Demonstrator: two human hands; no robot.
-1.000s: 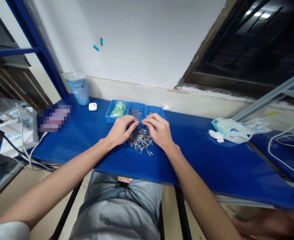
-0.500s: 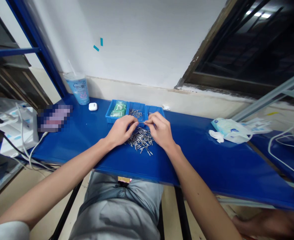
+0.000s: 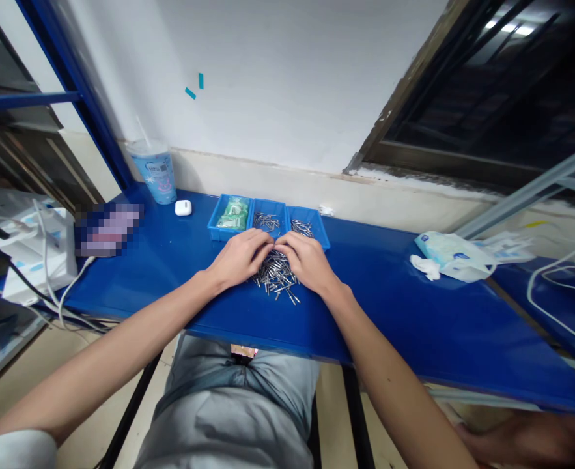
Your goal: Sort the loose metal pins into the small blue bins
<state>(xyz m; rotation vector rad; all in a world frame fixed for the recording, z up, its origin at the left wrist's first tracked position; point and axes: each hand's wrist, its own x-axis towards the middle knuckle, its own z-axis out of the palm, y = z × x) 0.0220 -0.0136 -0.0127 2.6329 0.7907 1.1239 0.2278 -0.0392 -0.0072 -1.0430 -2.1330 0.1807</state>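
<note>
The left hand [image 3: 241, 258] and right hand [image 3: 307, 260] curve downward side by side, their fingertips [image 3: 269, 241] almost meeting just above a loose heap of steel pins [image 3: 276, 277] on the blue tabletop [image 3: 375, 293]; whether they pinch a pin, I cannot tell. The pins look light, stiff and slick, apt to roll, so each seems best taken by its shaft between the finger pads. Just beyond sit three blue bins [image 3: 227, 236], holding green packets [image 3: 232, 213] on the left and more pins [image 3: 266, 223] in the middle and right. Farther off stand a white earbud case [image 3: 183, 208] and a printed cup [image 3: 153, 172], its writing unreadable.
</note>
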